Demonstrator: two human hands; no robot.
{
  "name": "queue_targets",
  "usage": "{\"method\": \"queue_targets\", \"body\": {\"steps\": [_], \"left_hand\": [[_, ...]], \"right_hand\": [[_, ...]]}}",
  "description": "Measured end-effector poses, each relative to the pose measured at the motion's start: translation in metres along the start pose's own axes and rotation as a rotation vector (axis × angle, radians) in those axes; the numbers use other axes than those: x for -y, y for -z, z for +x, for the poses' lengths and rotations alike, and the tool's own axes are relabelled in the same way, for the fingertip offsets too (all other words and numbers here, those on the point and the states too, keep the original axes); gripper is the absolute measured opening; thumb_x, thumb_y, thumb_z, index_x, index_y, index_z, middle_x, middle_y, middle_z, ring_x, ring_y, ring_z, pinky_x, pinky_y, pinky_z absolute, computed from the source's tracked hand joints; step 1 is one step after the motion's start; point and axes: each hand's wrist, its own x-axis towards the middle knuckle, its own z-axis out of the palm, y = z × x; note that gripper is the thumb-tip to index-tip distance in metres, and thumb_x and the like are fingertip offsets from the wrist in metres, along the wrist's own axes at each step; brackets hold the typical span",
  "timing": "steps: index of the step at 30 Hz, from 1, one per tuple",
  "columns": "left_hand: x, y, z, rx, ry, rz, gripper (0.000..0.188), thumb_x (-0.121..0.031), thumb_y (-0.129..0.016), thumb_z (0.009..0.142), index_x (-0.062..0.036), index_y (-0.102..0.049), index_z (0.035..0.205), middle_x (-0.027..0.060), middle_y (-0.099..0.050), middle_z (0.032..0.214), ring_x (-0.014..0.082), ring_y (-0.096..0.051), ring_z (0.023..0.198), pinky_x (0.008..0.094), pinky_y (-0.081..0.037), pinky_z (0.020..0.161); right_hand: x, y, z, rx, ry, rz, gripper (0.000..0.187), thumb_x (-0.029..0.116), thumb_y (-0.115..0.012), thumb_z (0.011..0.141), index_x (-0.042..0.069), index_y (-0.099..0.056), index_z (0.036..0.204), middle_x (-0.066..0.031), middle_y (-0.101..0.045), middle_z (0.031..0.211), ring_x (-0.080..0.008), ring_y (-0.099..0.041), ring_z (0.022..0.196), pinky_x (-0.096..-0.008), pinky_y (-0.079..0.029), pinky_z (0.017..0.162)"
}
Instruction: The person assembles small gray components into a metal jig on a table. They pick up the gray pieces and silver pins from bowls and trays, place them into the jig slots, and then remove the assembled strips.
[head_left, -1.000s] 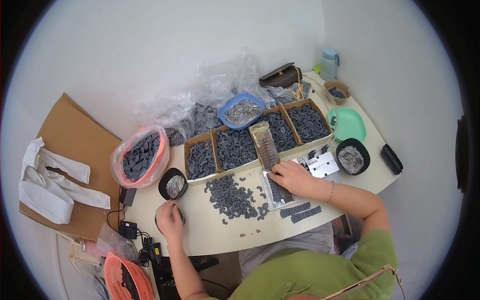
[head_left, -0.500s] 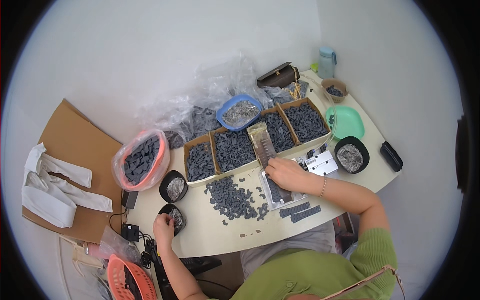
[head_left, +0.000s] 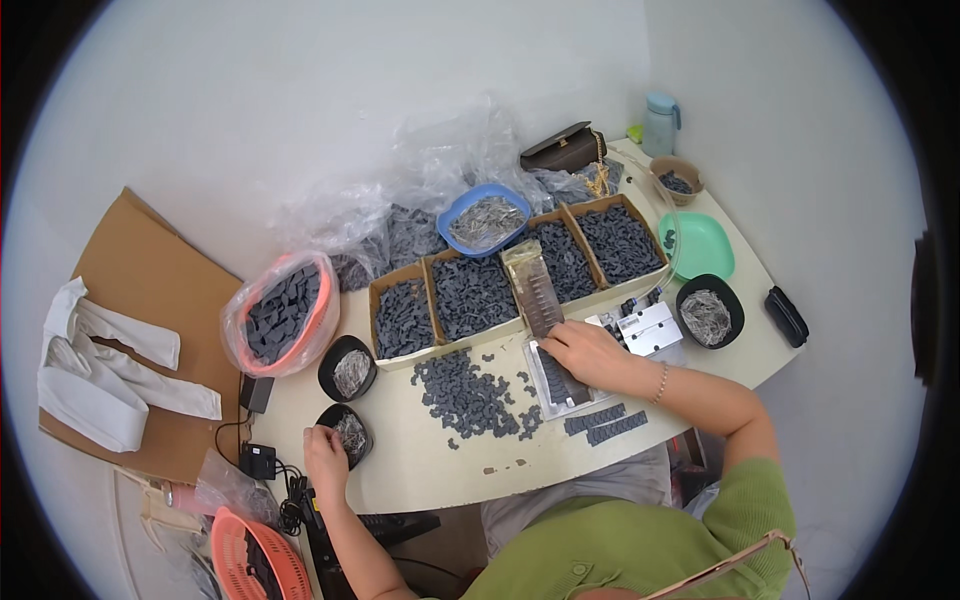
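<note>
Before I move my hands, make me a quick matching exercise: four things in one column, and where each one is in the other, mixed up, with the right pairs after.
Things:
1. Left hand
2. White cloth
3. Right hand
4. Bottle

Places:
A. At the see-through strip
B. At the far right corner of the table
C. At the black bowl nearest you
D. Lying on the cardboard

Pairs: 1-C, 2-D, 3-A, 4-B

Worktop [head_left: 420, 480]: cream, with brown marks [head_left: 490, 470]. Loose parts [head_left: 460, 390]: dark grey. Three small bowls [head_left: 329, 372]: black; pins [head_left: 351, 373] inside: silver. Square dish [head_left: 708, 248]: mint green. Basin [head_left: 515, 240]: blue. Lower basket [head_left: 285, 562]: coral, perforated pattern. Flask [head_left: 661, 130]: pale blue. Shirt sleeve [head_left: 745, 500]: green, ribbed.
</note>
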Motion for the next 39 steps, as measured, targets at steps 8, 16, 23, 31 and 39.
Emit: {"method": "queue_targets", "body": {"steps": [8, 16, 23, 31, 39], "left_hand": [[-0.118, -0.024, 0.001, 0.115, -0.213, -0.44, 0.008, 0.0, -0.063, 0.08, -0.0026, -0.055, 0.083, 0.015, -0.056, 0.082, 0.033, -0.056, 0.078, 0.0393, -0.046, 0.068], [-0.24, -0.075, -0.01, 0.19, -0.74, -0.568, 0.012, -0.002, -0.068, 0.073, -0.0026, -0.058, 0.08, 0.0118, -0.058, 0.094, 0.0314, -0.056, 0.087, 0.0401, -0.046, 0.077], [-0.266, -0.091, -0.021, 0.158, -0.777, -0.532, 0.012, -0.004, -0.069, 0.072, -0.0026, -0.061, 0.081, 0.0099, -0.059, 0.095, 0.0302, -0.056, 0.09, 0.0399, -0.046, 0.078], [-0.258, -0.081, -0.054, 0.15, -0.813, -0.293, 0.037, -0.016, -0.07, 0.076, 0.0031, -0.062, 0.107, 0.018, -0.054, 0.121, 0.0346, -0.051, 0.112, 0.0478, -0.04, 0.094], [-0.268, -0.078, -0.07, 0.248, -0.683, -0.266, 0.07, -0.035, -0.071, 0.078, 0.008, -0.048, 0.127, 0.0249, -0.038, 0.141, 0.0399, -0.037, 0.129, 0.0543, -0.026, 0.106]], "right_hand": [[0.014, 0.03, 0.0, -0.033, -0.036, -0.142, 0.021, 0.008, -0.057, 0.076, 0.003, -0.063, 0.095, -0.011, -0.057, 0.089, -0.0275, -0.057, 0.086, -0.0387, -0.048, 0.074], [-0.036, 0.123, -0.082, -0.094, -0.755, -0.316, 0.013, 0.006, -0.067, 0.072, 0.006, -0.064, 0.085, -0.011, -0.061, 0.087, -0.0302, -0.06, 0.084, -0.0413, -0.049, 0.073], [-0.051, 0.124, -0.123, 0.019, -0.761, -0.201, 0.008, 0.006, -0.067, 0.074, 0.005, -0.063, 0.081, -0.0116, -0.061, 0.081, -0.031, -0.061, 0.082, -0.0415, -0.048, 0.071], [-0.048, 0.127, -0.121, 0.033, -0.777, -0.183, 0.007, 0.006, -0.066, 0.075, 0.004, -0.063, 0.082, -0.0116, -0.06, 0.08, -0.0319, -0.06, 0.082, -0.0419, -0.048, 0.071], [-0.052, 0.122, -0.119, -0.164, -0.811, -0.226, 0.014, 0.004, -0.065, 0.076, 0.004, -0.061, 0.09, -0.0132, -0.061, 0.085, -0.0327, -0.06, 0.082, -0.0416, -0.049, 0.071]]}}
